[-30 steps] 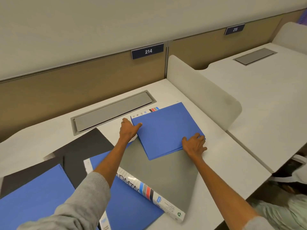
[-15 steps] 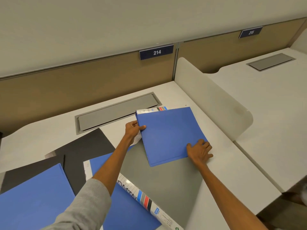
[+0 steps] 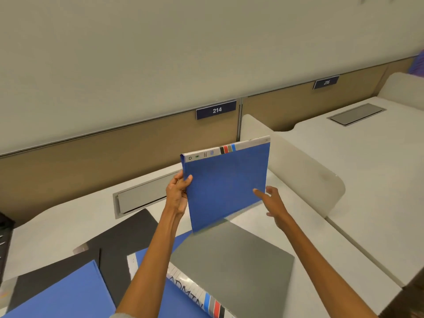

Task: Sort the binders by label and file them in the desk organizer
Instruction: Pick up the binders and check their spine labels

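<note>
Spine [image 3: 227, 149] uppermost, pinching the blue binder [image 3: 227, 187] by its left edge with left hand [image 3: 177, 191], right hand [image 3: 274, 203] spread alongside, dark rack [image 3: 4, 235] lying at the left edge of the desk [image 3: 68, 221].

A blue binder [image 3: 227, 187] has a white spine [image 3: 250, 144] striped black, red, blue; the grey binder [image 3: 231, 262] is plain.

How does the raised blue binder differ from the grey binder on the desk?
The blue binder is held nearly upright, label strip on top; the grey binder lies flat on the desk. The left hand grips the blue binder's edge; no hand holds the grey binder. Both are thin, rectangular covers.
</note>
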### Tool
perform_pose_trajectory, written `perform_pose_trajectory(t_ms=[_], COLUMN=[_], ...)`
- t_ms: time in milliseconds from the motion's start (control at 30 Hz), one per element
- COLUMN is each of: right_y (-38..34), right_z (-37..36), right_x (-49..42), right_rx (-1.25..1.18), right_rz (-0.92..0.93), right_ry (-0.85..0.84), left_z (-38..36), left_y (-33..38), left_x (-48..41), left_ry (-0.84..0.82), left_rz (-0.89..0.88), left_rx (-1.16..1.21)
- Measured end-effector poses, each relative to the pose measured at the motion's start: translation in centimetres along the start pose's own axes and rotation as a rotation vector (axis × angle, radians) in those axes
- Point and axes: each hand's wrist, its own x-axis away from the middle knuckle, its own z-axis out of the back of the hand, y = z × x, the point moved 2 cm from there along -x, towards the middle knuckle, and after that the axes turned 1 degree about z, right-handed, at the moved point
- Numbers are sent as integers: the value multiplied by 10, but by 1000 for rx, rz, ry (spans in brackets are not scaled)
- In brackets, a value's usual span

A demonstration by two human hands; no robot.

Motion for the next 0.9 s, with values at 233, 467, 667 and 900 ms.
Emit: perform_pose_trajectory(t_ms=[233, 467, 667, 900], right_y=[-66, -54, -25, -57], right_z=[-8, -1, 7, 14], right_x=[12, 16, 15, 20], right_rx=[-123, -248, -106, -106], right_rz=[289, 456, 392, 523], right_ry=[30, -507, -131, -82], left_z=[12, 72, 90, 87], left_y=[37, 50, 66, 62], left_x=[27, 47, 37, 32], left_ry=[-29, -154, -127, -15], left_rz=[-77, -56, -101, -219], left_rx=[-94, -137, -170, -214])
